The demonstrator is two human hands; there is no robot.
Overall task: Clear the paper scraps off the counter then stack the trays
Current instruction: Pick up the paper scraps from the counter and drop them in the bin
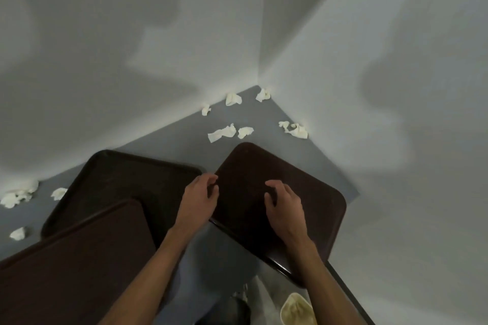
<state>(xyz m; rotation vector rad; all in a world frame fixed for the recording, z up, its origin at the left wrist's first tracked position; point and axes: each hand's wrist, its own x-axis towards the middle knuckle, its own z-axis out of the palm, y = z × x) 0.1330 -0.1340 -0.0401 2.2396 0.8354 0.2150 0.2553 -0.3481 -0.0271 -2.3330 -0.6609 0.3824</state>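
Observation:
Three dark brown trays lie on the grey counter (184, 140). The right tray (311, 182) is turned bottom up and juts over the front edge. My right hand (284, 208) hovers over it with fingers curled and apart, holding nothing. My left hand (199, 198) is at that tray's left edge, fingers bent, nothing seen in it. The middle tray (126, 177) lies flat, and the near-left tray (74, 266) overlaps it. White paper scraps lie in the far corner (233, 99), behind the right tray (221, 134), by the right wall (295, 129), and at the left (18, 194).
White walls meet in a corner behind the counter and close it in at the back and right. Below the counter's front edge sits a container holding pale crumpled paper (297, 310), beside a dark object on the floor.

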